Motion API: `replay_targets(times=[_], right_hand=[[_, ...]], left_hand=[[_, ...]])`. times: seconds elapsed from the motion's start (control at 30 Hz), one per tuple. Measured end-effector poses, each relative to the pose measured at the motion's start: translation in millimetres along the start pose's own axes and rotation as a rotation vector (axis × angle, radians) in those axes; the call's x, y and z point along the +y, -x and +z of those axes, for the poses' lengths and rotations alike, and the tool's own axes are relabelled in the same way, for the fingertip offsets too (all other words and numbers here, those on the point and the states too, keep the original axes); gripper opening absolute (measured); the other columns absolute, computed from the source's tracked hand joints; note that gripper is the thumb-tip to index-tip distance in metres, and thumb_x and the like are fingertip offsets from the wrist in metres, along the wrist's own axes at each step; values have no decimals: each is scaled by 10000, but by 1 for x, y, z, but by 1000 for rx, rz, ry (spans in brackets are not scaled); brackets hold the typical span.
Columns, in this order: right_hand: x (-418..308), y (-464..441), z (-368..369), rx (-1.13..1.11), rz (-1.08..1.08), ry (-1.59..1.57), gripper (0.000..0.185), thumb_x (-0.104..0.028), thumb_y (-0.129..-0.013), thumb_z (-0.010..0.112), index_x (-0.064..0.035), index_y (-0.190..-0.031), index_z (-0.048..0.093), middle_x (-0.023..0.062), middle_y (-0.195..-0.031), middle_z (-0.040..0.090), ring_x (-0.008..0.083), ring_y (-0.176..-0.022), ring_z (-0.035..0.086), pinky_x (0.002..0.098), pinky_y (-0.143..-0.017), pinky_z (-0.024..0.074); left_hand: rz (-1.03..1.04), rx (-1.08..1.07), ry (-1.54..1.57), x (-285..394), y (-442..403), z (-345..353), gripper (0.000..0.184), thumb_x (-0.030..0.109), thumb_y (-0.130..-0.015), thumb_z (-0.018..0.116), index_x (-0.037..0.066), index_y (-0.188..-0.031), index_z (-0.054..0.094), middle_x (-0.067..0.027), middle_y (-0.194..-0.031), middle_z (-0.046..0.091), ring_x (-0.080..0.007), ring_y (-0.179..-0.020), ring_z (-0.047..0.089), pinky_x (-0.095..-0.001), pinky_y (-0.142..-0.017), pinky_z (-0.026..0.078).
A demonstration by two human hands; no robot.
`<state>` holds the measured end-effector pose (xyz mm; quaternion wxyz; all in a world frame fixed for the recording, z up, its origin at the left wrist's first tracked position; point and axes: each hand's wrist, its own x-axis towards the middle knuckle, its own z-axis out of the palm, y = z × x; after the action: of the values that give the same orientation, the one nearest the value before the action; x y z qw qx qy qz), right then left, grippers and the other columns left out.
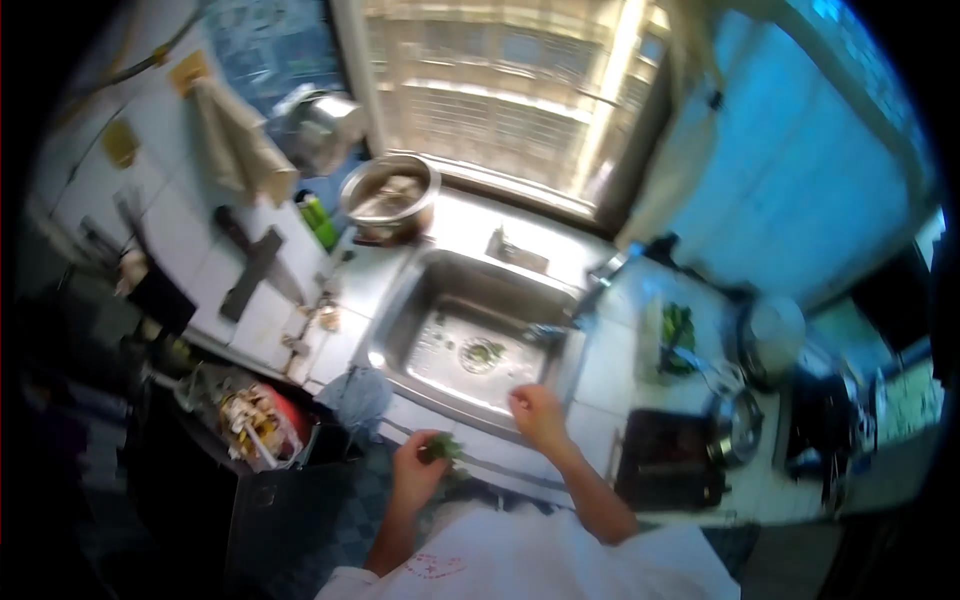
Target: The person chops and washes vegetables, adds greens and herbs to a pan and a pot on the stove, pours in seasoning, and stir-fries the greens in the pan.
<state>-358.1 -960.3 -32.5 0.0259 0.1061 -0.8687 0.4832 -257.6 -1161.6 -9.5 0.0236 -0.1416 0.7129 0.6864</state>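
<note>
My left hand [414, 470] is closed on a small bunch of leafy greens [443, 450], held in front of the counter's near edge. Over the front right rim of the steel sink [405, 378], my right hand [541, 415] is curled with its fingers together; whatever may be in them I cannot make out. Green scraps [485, 352] lie around the drain at the bottom of the basin. The tap [597, 280] stands at the sink's right rear corner.
A steel pot [428, 205] sits at the back left below the window. A cleaver [252, 273] hangs on the left wall. Lower left is a bin with scraps [262, 425]. To the right are a tray of greens [677, 327], a dark board [665, 465] and a metal bowl [738, 430].
</note>
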Motion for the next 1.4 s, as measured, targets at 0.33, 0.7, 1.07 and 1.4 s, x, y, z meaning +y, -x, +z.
replay_targets(times=[0.33,0.7,1.07,1.4], right_hand=[[31,46,-91,187,206,200,120,-144,-793,569,-45,-727,579,110,-689,584,283,-656,565,360,-574,434],[182,-80,-200,318,802,579,301,-293,-795,570,-1,-852,616,168,-923,632,334,-875,608,415,-732,492],[113,111,-196,520,435,551,300,-258,-804,554,-52,-1016,503,199,-712,602,387,-629,588,476,-576,464],[187,191,-129,362,781,708,409,-367,-823,559,-71,-1074,432,182,-893,549,396,-669,589,478,-563,470]], left_hand=[[-36,-210,-25,-3,-5,64,261,-81,-729,568,-11,-979,542,-58,-838,599,-123,-736,592,-235,-616,504],[-36,-466,-101,18,15,142,242,-66,-737,580,12,-964,552,-51,-836,602,-119,-738,590,-226,-576,495],[-48,-346,-46,20,11,113,257,-82,-751,566,-2,-994,540,-53,-826,600,-103,-713,587,-204,-584,483],[-27,-460,-66,29,3,125,231,-93,-750,550,-10,-965,545,-50,-834,599,-104,-729,585,-207,-599,487]])
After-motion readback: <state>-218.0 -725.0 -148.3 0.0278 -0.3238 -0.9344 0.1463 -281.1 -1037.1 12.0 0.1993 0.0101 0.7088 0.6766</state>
